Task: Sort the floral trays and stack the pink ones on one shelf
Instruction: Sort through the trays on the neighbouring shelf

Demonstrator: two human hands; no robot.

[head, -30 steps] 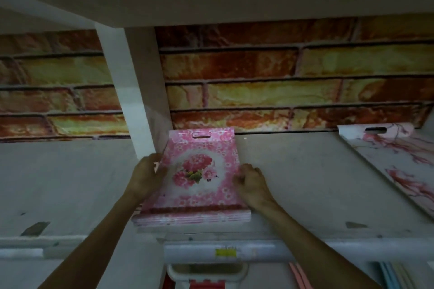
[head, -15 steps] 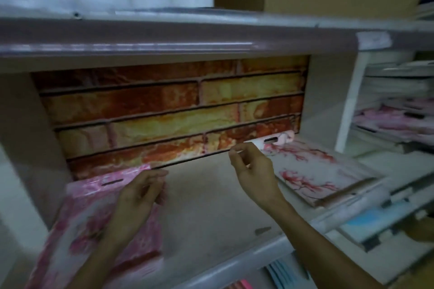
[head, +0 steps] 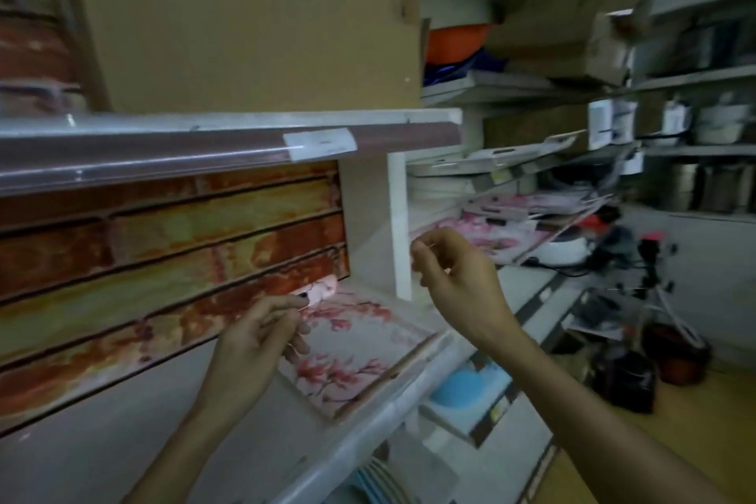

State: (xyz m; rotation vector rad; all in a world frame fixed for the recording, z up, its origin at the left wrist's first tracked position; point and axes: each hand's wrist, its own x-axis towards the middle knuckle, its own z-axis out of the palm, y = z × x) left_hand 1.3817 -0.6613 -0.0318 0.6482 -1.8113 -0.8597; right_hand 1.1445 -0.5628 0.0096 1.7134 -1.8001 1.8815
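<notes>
A white tray with pink blossom branches (head: pixel 352 352) is lying flat on the white shelf (head: pixel 122 438), its far end toward the brick-patterned back panel (head: pixel 163 258) and its near corner reaching the shelf's front lip. Its face is showing 2 clusters of pink flowers on dark twigs, 1 near the far end and 1 near the front, over a pale ground, with a thin brownish border along the right and front edges. At the far end a pink tab with a dark slot is sticking up against the panel.

The left hand (head: pixel 253 344) is sitting over the tray's left edge, fingers curled loosely with the tips near the slotted tab; whether they are actually pinching it cannot be told through the blur. The right hand (head: pixel 454 278) is hanging in the air in front of the white shelf divider (head: pixel 399 225), apart from the tray, thumb and forefinger nearly meeting and the other fingers bent, holding nothing visible.

Beyond the divider, more pink floral trays (head: pixel 503 233) are lying piled on the neighbouring shelf. A cardboard box (head: pixel 245 20) is standing on the shelf above.
</notes>
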